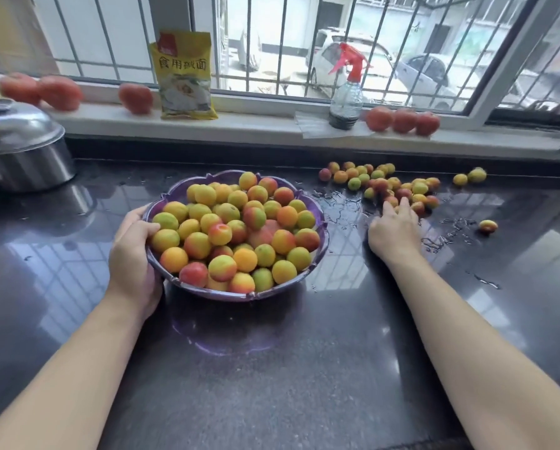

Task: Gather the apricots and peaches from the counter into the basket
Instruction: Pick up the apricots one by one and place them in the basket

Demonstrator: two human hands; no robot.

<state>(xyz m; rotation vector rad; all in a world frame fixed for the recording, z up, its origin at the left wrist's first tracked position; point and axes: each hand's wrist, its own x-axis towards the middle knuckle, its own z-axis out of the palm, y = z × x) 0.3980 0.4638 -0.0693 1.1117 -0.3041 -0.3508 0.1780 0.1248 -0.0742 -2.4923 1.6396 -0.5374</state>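
I see the dark polished counter [272, 368] filling most of the view, wet with scattered drops near the loose fruit. On it, left of centre, sits the purple basket [319, 254], heaped with yellow, orange and red-blushed apricots and peaches [233, 235]. My left hand [132, 254] grips the basket's near-left rim, thumb curled over the edge and touching the fruit inside. To the far left stands a steel pot with a domed lid [19, 147]. Along the windowsill [256, 126] lean a yellow packet [184, 76], a spray bottle with a red trigger [347, 89] and several tomatoes [402, 120]. My right hand [394, 228] lies flat on the counter, fingers straight and holding nothing, fingertips touching the near edge of the loose fruit cluster [386, 183]. A single fruit [488, 226] lies apart to the right.
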